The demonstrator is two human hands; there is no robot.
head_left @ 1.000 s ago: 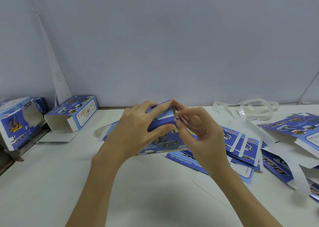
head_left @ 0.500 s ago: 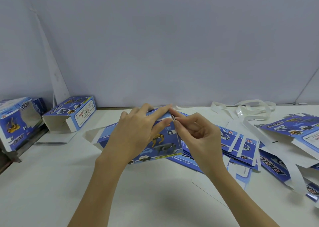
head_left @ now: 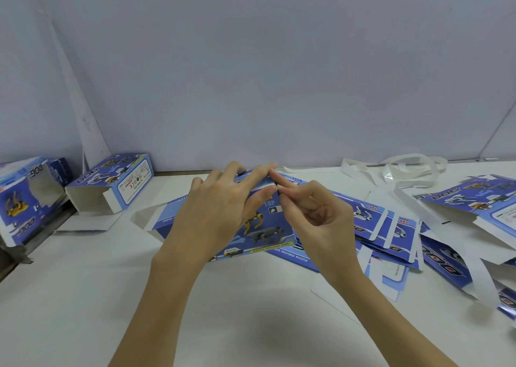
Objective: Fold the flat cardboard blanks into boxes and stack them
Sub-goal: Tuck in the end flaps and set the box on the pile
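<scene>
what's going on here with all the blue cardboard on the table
A person is folding a blue printed cardboard box blank on the white table. The left hand grips its upper edge while the right hand pinches a flap at the same corner. More flat blue blanks lie spread to the right, and a folded blue box with an open end sits at the left by the wall.

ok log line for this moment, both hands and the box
left hand: holds blue printed cardboard box blank | right hand: pinches its top flap | stage: folding, not stacked | folded blue box: far left
</scene>
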